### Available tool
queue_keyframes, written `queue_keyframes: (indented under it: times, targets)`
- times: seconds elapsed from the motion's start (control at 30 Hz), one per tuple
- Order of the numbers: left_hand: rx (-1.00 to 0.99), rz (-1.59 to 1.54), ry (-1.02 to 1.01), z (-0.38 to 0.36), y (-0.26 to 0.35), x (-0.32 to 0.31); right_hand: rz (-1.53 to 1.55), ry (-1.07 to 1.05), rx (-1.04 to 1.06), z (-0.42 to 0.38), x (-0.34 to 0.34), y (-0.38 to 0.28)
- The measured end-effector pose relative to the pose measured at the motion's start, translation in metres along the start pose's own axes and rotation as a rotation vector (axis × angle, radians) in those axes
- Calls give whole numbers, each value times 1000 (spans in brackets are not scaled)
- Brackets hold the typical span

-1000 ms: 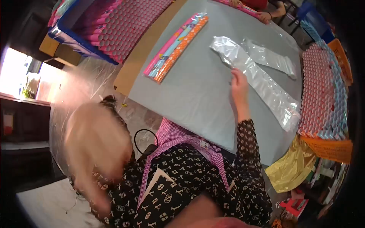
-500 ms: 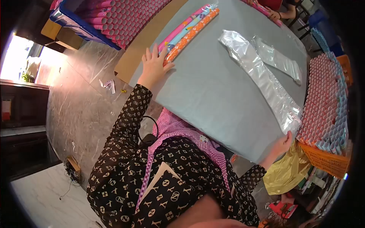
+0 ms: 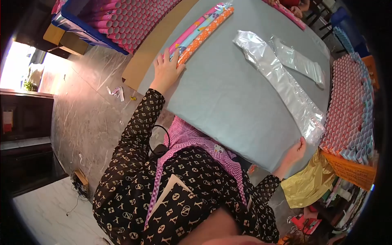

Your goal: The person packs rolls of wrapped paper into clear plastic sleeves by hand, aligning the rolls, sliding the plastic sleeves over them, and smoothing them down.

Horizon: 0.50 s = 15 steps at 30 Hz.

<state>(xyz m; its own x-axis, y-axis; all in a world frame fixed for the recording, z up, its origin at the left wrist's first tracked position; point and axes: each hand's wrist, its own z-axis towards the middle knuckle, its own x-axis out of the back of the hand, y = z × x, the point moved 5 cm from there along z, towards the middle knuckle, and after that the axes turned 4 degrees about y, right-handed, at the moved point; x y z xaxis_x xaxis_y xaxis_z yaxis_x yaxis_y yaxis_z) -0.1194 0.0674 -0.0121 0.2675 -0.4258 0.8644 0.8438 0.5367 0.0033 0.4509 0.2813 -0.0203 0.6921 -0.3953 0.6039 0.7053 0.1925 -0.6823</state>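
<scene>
- My left hand [image 3: 166, 72] lies flat, fingers spread and clamped on nothing, with the fingertips touching the near end of the bundle of wrapped rolls [image 3: 201, 30], which lies lengthwise along the left edge of the grey table [image 3: 228, 98].
- My right hand [image 3: 295, 152] is at the near right corner of the table, just beside the near end of the long clear plastic bag [image 3: 281, 83]. The fingers curl over the table edge, and I cannot tell whether they pinch the bag mouth or only the table.
- The bag runs diagonally across the table, well apart from the bundle. A second clear bag [image 3: 300, 62] lies just beside it, further off.
- I judge the step in hand to be gathering the two pieces, one hand at each, with nothing lifted yet.
- The next move, as I read it, calls for a firm grip round the rolls' near end so that they slide as one, and a clean pinch on one layer of the bag mouth.
- Stacked tubes [image 3: 351, 102] crowd the right edge. Another person's hand [image 3: 297, 12] is at the far side.
</scene>
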Motion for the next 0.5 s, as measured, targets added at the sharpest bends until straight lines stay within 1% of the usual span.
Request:
queue_keyframes:
  times: [0.07, 0.27, 0.33, 0.43, 0.5]
  targets:
    - [-7, 3, 5, 3, 0, -3, -14, -13, 18, 0, -3, -3]
    - [5, 16, 8, 17, -1, -15, 52, -20, -26, -5, -3, -5]
    - [2, 14, 4, 24, 0, -18, 65, -25, 5, -6, -3, -3]
    - [12, 59, -27, 35, 0, -27, 44, 4, 21, -8, 0, -1]
    - [57, 65, -95, 45, -1, -36, 39, 12, 5, -8, 2, 0]
